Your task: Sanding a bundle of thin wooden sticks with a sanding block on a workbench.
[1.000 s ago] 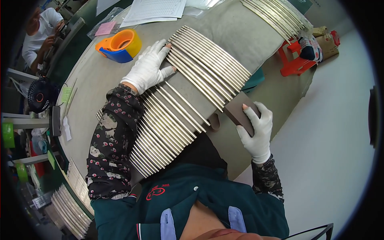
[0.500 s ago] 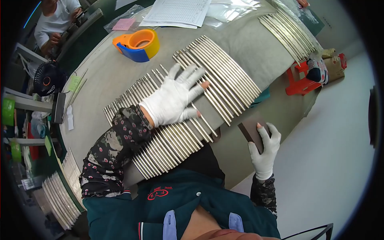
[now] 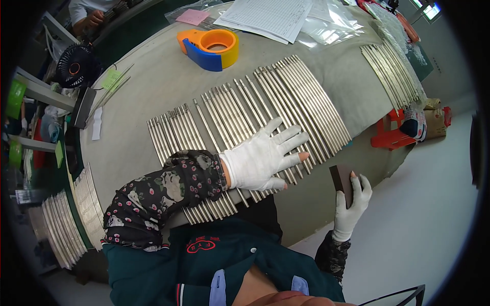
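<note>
Since the earlier frames, the gloved left hand (image 3: 265, 159) has slid down the row of metal rods (image 3: 245, 127) toward their near ends and now lies flat on them, fingers spread wide. Its flowered sleeve (image 3: 163, 194) hides the rods beneath. Off the table's near edge, right of the rods, the right hand (image 3: 352, 204) grips a dark rectangular block (image 3: 341, 179), its lower part covered. Beyond the rods sits an orange-and-blue tape dispenser (image 3: 209, 46), then papers (image 3: 265, 15).
</note>
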A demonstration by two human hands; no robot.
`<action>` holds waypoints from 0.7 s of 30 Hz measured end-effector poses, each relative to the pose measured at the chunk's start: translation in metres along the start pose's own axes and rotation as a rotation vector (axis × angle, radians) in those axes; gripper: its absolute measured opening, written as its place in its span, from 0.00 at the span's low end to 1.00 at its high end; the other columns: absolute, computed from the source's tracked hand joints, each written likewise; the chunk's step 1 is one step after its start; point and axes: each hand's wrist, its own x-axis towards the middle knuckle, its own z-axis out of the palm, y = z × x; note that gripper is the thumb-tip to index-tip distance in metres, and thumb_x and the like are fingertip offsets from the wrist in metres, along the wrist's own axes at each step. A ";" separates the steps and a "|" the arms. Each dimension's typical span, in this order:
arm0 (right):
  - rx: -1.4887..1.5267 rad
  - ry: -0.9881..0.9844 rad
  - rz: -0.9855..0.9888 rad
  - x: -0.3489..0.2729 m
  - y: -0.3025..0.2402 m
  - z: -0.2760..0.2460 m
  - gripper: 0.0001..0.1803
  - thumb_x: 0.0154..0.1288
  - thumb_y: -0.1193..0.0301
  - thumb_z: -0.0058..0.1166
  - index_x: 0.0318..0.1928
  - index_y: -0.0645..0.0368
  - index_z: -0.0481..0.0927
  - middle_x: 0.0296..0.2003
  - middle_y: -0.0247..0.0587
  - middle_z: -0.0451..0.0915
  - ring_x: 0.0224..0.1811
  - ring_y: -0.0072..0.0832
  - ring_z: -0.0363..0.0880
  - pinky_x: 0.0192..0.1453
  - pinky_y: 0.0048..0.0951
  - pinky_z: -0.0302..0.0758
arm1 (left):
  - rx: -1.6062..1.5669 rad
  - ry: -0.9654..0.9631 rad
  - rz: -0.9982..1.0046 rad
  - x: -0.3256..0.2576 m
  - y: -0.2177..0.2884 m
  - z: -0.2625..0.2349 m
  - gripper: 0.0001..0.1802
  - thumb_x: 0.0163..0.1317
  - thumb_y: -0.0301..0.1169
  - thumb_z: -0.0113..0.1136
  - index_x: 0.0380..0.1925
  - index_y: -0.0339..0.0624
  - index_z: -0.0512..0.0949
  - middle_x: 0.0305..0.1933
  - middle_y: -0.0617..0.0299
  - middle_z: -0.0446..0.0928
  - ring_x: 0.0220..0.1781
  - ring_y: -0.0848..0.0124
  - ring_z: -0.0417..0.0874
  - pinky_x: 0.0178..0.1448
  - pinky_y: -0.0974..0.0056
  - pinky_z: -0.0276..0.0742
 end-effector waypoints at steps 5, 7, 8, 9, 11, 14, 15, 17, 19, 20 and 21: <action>0.014 0.015 -0.010 0.002 0.000 -0.002 0.30 0.47 0.74 0.58 0.56 0.57 0.77 0.56 0.52 0.68 0.57 0.47 0.67 0.62 0.44 0.66 | -0.194 -0.027 0.054 -0.014 0.050 -0.010 0.44 0.54 0.54 0.62 0.66 0.44 0.62 0.72 0.45 0.56 0.76 0.49 0.53 0.74 0.38 0.45; 0.004 0.016 -0.009 0.002 0.002 -0.003 0.30 0.47 0.74 0.58 0.56 0.57 0.77 0.56 0.52 0.68 0.57 0.47 0.67 0.62 0.44 0.66 | -0.255 -0.081 0.049 -0.029 0.060 -0.014 0.44 0.54 0.54 0.62 0.67 0.45 0.60 0.73 0.45 0.54 0.76 0.50 0.52 0.75 0.38 0.44; 0.011 0.029 -0.004 0.003 0.002 -0.003 0.30 0.47 0.74 0.57 0.56 0.57 0.76 0.56 0.52 0.68 0.57 0.47 0.67 0.62 0.44 0.66 | -0.258 -0.083 0.047 -0.036 0.060 -0.013 0.44 0.54 0.54 0.62 0.67 0.45 0.60 0.73 0.45 0.54 0.76 0.50 0.52 0.75 0.38 0.44; 0.016 0.044 0.002 0.004 0.002 -0.002 0.30 0.47 0.74 0.57 0.56 0.57 0.76 0.56 0.52 0.68 0.57 0.48 0.67 0.63 0.44 0.66 | -0.237 -0.098 -0.020 -0.043 0.059 -0.012 0.45 0.54 0.54 0.62 0.67 0.45 0.60 0.73 0.45 0.53 0.76 0.49 0.52 0.75 0.38 0.43; 0.014 0.045 -0.004 0.005 0.001 -0.003 0.30 0.47 0.74 0.57 0.56 0.57 0.76 0.56 0.52 0.68 0.57 0.48 0.67 0.63 0.44 0.66 | -0.193 -0.142 -0.123 -0.050 0.055 -0.013 0.46 0.54 0.54 0.62 0.68 0.45 0.58 0.74 0.44 0.50 0.76 0.48 0.51 0.75 0.37 0.42; 0.020 0.036 -0.009 0.005 -0.001 -0.004 0.30 0.48 0.74 0.57 0.56 0.57 0.76 0.56 0.52 0.68 0.57 0.48 0.67 0.63 0.44 0.65 | -0.177 -0.124 -0.121 -0.054 0.049 -0.004 0.48 0.52 0.54 0.63 0.68 0.44 0.57 0.74 0.43 0.50 0.76 0.47 0.51 0.75 0.37 0.41; 0.026 0.026 -0.006 0.004 -0.003 -0.003 0.29 0.48 0.73 0.57 0.56 0.57 0.76 0.56 0.52 0.68 0.57 0.48 0.67 0.63 0.44 0.65 | -0.179 -0.128 -0.123 -0.053 0.051 -0.004 0.48 0.52 0.54 0.63 0.68 0.44 0.57 0.74 0.43 0.50 0.76 0.47 0.51 0.75 0.37 0.41; 0.020 0.025 -0.008 0.004 -0.007 -0.004 0.29 0.48 0.73 0.57 0.56 0.57 0.76 0.56 0.52 0.68 0.57 0.48 0.67 0.63 0.44 0.65 | -0.177 -0.136 -0.131 -0.051 0.053 -0.005 0.49 0.52 0.54 0.64 0.69 0.44 0.56 0.74 0.42 0.50 0.76 0.47 0.50 0.75 0.37 0.41; 0.007 0.025 -0.011 0.003 -0.010 -0.006 0.29 0.48 0.73 0.57 0.57 0.57 0.76 0.56 0.52 0.69 0.57 0.47 0.67 0.63 0.44 0.65 | -0.184 -0.134 -0.117 -0.049 0.051 -0.006 0.49 0.51 0.55 0.64 0.69 0.45 0.56 0.74 0.42 0.50 0.76 0.47 0.50 0.76 0.38 0.41; 0.011 0.033 -0.018 0.002 -0.010 -0.007 0.29 0.48 0.72 0.57 0.57 0.57 0.76 0.56 0.52 0.69 0.57 0.47 0.67 0.63 0.44 0.65 | -0.187 -0.130 -0.103 -0.050 0.050 -0.006 0.50 0.51 0.55 0.64 0.69 0.45 0.56 0.74 0.41 0.49 0.76 0.46 0.50 0.76 0.38 0.41; 0.019 0.042 -0.029 0.002 -0.010 -0.006 0.29 0.49 0.72 0.57 0.57 0.57 0.76 0.56 0.52 0.69 0.57 0.47 0.67 0.63 0.44 0.65 | -0.195 -0.111 -0.104 -0.052 0.050 -0.005 0.50 0.51 0.55 0.65 0.69 0.44 0.56 0.74 0.41 0.49 0.76 0.46 0.50 0.75 0.38 0.42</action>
